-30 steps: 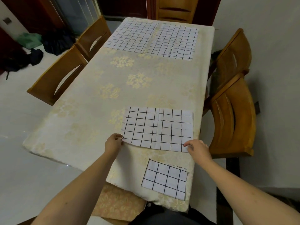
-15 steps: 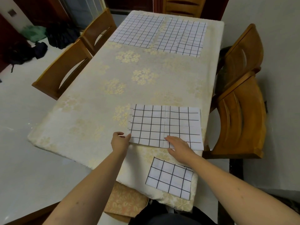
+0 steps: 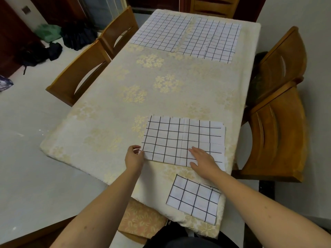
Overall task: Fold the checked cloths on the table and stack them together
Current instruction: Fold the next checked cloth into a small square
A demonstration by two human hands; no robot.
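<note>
A half-folded white cloth with black checks [image 3: 172,138] lies near my side of the table. My left hand [image 3: 134,156] pinches its near left corner. My right hand [image 3: 201,158] lies flat on the cloth's near edge, right of its middle crease, fingers straight. A smaller folded checked cloth [image 3: 194,196] sits at the near right corner of the table, apart from both hands. Two unfolded checked cloths lie side by side at the far end, one on the left [image 3: 162,31] and one on the right [image 3: 213,39].
The table [image 3: 152,83] wears a cream cloth with gold flowers. Wooden chairs stand along the left [image 3: 84,72] and right [image 3: 279,122] sides, another at the far end [image 3: 215,4]. Dark bags [image 3: 53,45] lie on the floor at far left.
My right hand slid left from the cloth's near right corner onto the cloth beside the middle crease. My left hand kept hold of the near left corner.
</note>
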